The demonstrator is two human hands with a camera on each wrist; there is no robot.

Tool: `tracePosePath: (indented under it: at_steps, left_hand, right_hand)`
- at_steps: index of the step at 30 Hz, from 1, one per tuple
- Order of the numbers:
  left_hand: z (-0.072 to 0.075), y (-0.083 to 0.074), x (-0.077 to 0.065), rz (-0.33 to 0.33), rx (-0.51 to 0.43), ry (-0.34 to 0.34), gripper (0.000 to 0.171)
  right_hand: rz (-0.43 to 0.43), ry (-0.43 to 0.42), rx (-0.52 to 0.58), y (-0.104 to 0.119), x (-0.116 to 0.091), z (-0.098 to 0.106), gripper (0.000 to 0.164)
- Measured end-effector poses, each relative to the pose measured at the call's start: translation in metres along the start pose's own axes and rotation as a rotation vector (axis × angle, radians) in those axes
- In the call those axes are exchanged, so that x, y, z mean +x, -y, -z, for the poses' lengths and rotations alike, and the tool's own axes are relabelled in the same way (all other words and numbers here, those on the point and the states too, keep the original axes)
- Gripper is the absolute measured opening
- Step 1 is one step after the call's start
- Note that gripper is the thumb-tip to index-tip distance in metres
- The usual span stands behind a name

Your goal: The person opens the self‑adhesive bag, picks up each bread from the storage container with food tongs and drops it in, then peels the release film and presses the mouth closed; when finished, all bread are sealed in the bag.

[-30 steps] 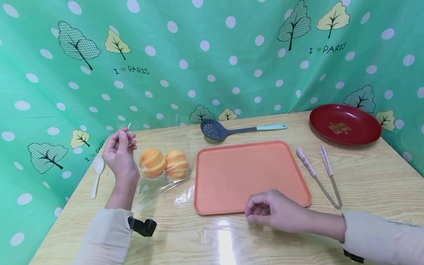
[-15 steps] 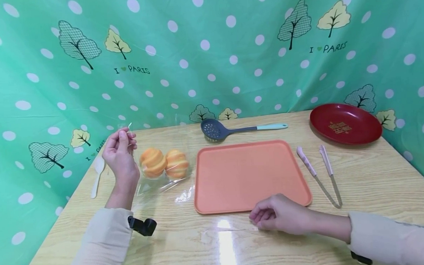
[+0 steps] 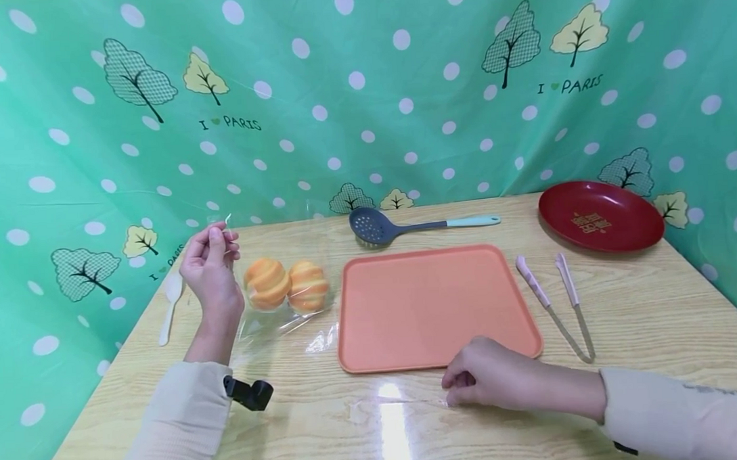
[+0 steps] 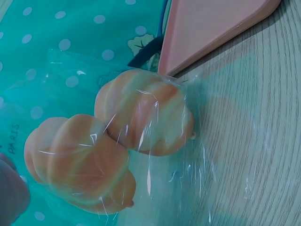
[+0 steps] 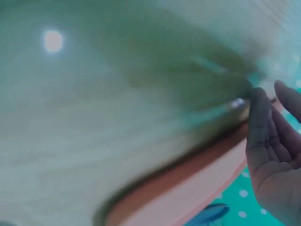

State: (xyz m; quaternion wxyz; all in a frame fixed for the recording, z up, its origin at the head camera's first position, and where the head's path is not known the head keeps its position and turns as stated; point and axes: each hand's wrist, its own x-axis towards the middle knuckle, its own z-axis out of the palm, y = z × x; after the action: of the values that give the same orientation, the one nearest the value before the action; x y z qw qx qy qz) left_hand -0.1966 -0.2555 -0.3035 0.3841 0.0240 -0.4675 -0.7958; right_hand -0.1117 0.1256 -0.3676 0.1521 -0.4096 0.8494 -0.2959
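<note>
Two bread rolls [image 4: 80,160], orange-gold and swirled, lie side by side inside a clear plastic bag [image 3: 320,340] on the left of the table. My left hand [image 3: 214,276] pinches the bag's upper left edge between thumb and fingers and holds it raised. In the left wrist view the film stretches over both rolls. Low over the table, at the front edge of the orange tray [image 3: 432,309], my right hand [image 3: 495,374] has its thumb and fingertips drawn together. A thin clear strip [image 3: 420,400] shows faintly at those fingertips, and they pinch its end.
A white spoon [image 3: 171,308] lies left of my left hand. Behind the tray is a dark slotted skimmer [image 3: 373,226] with a light-blue handle. Tongs [image 3: 557,308] lie right of the tray, with a red oval plate [image 3: 599,215] beyond. A green curtain [image 3: 364,101] hangs behind.
My right hand has shifted slightly right and toward me from the tray's front edge, and its thumb and fingers have come closer together. The left hand, bag and rolls stay put.
</note>
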Motion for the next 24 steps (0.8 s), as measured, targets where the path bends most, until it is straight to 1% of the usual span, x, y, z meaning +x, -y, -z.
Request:
tracePosePath:
  at_steps: [2,5,9,11,14,18,21,24]
  left_hand:
    - [0.0,0.0,0.0,-0.003,-0.003,0.002,0.013]
    - [-0.001,0.0,0.0,-0.004,-0.014,0.004,0.013]
    - [-0.001,0.001,0.0,-0.004,-0.03,0.009,0.012]
    - [-0.001,0.001,0.0,-0.004,-0.037,0.012,0.012]
    - [-0.001,0.001,0.0,0.001,-0.038,0.015,0.012]
    - [0.0,0.001,0.0,0.007,-0.028,0.017,0.012]
    - [0.0,0.001,-0.001,0.008,-0.028,0.02,0.013]
    - [0.0,0.001,-0.001,0.01,-0.031,0.022,0.013]
  right_hand:
    - [0.015,0.013,-0.015,0.002,0.002,0.005,0.009]
    - [0.015,0.031,-0.006,0.007,0.007,0.017,0.006]
    - [0.017,0.02,0.01,0.014,0.017,0.038,0.011]
    - [0.023,-0.018,0.018,0.016,0.026,0.048,0.013]
    - [-0.001,-0.093,0.059,0.018,0.042,0.063,0.015]
    - [-0.08,-0.193,0.136,0.02,0.064,0.078,0.016]
    - [-0.117,-0.274,0.159,0.022,0.082,0.087,0.017]
    - [-0.152,-0.337,0.181,0.024,0.1,0.091,0.018]
